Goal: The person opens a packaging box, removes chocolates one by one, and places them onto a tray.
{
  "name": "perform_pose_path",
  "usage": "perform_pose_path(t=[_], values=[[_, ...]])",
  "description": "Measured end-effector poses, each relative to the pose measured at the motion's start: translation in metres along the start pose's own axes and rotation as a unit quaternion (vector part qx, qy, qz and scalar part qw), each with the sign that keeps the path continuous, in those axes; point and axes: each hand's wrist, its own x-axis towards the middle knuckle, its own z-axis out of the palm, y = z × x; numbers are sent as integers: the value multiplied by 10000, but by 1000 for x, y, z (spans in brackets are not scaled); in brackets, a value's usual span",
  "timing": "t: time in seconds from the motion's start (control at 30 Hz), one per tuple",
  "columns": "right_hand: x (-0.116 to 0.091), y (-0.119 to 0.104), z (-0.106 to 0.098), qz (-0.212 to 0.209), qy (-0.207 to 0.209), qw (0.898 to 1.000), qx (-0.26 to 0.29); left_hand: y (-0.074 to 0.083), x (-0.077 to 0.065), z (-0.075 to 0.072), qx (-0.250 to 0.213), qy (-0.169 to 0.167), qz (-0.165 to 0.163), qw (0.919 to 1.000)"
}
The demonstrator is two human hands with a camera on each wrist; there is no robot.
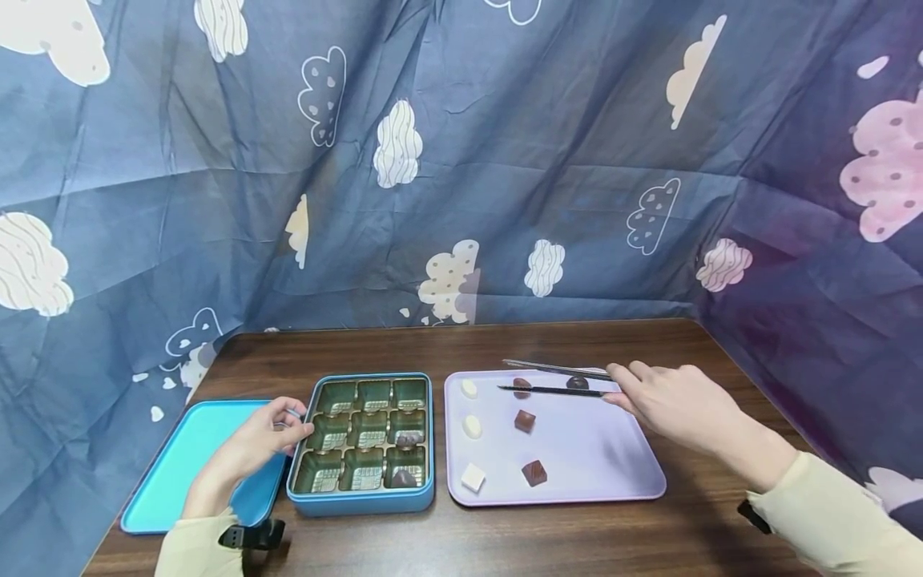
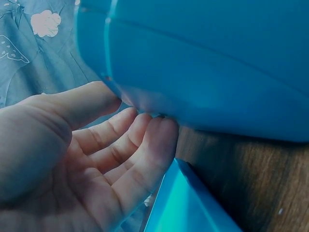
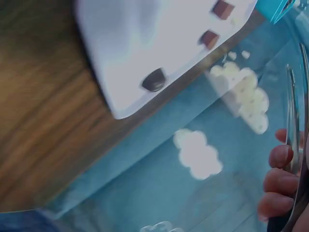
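My left hand (image 1: pixel 254 445) is at the left side of a blue box (image 1: pixel 360 503), its fingertips touching the outer wall in the left wrist view. A gold insert (image 1: pixel 364 469) divides the box into compartments. Dark chocolates lie in the right column, one in the middle compartment (image 1: pixel 408 438) and one in the front (image 1: pixel 404 478). My right hand (image 1: pixel 674 401) holds metal tongs (image 1: pixel 551 391), arms spread, above the back of a lilac tray (image 1: pixel 591 457). Beneath or beside the tongs are a dark chocolate (image 1: pixel 577 382) and a brown chocolate (image 1: pixel 521 385); nothing shows pinched between the tips.
White chocolates (image 1: pixel 472 426) line the tray's left side. Brown chocolates (image 1: pixel 525 421) sit near its middle, one square piece (image 1: pixel 534 473) toward the front. A turquoise lid-like tray (image 1: pixel 191 457) lies left of the box, partly under my left arm. Patterned cloth (image 1: pixel 461 200) hangs behind the wooden table (image 1: pixel 433 545).
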Motion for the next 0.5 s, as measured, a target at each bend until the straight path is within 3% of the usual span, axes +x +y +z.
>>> perform_pose_path(t=[0.23, 0.5], values=[[34, -20, -4, -135, -219, 9990, 377, -1, 1, 0, 84, -25, -30, 10000], [71, -44, 2, -714, -331, 9969, 73, -1, 1, 0, 40, -33, 13, 10000]])
